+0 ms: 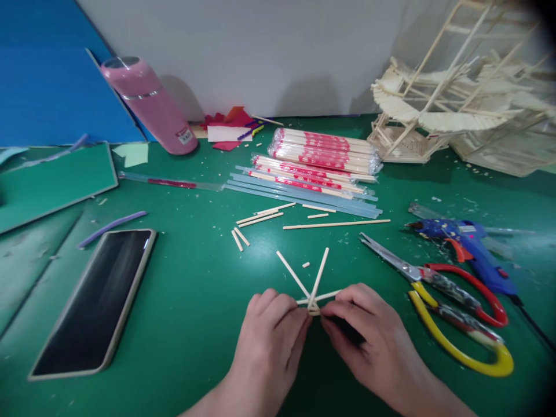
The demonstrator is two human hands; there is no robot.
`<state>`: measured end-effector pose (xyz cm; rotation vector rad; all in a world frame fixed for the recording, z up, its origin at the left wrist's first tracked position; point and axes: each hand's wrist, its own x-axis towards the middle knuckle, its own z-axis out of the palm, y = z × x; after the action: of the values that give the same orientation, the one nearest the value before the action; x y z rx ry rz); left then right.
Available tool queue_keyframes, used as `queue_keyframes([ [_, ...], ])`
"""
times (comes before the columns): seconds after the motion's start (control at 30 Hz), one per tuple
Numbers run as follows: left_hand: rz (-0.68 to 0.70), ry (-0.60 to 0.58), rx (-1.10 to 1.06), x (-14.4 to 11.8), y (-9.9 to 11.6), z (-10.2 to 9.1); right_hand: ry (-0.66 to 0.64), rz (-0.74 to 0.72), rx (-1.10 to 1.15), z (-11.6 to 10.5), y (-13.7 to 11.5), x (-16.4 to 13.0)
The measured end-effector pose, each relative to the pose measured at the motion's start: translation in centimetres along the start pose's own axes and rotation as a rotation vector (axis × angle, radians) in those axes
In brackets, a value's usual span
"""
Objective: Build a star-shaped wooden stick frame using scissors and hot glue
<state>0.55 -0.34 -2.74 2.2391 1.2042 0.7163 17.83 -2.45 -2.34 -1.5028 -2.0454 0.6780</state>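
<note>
Left hand: our left hand point(270, 330) pinches the stick joint point(313, 305).
Right hand: our right hand point(367, 327) clamps it too.
Nearby: scissors point(438, 295) just right.

both hands point(269, 333) point(369, 333) pinching joined sticks point(313, 286), scissors point(438, 295) beside

Phone point(93, 301) left of fingers, scissors point(447, 304) & glue gun point(471, 249) right, wrapped chopsticks point(324, 152), glue rods point(304, 196), pink bottle point(152, 104), stick model point(456, 98) beyond fingertips.
</note>
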Motion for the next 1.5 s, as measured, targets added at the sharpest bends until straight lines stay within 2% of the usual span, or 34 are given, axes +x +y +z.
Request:
queue_keyframes([
  [0.6, -0.072, -0.074, 0.023, 0.35, 0.5, -0.31, 0.001, 0.005, -0.002, 0.19, -0.06, -0.01],
  [1.5, -0.032, -0.018, 0.038, 0.27, 0.44, -0.07, -0.022, 0.029, -0.01, 0.09, -0.21, 0.11],
])
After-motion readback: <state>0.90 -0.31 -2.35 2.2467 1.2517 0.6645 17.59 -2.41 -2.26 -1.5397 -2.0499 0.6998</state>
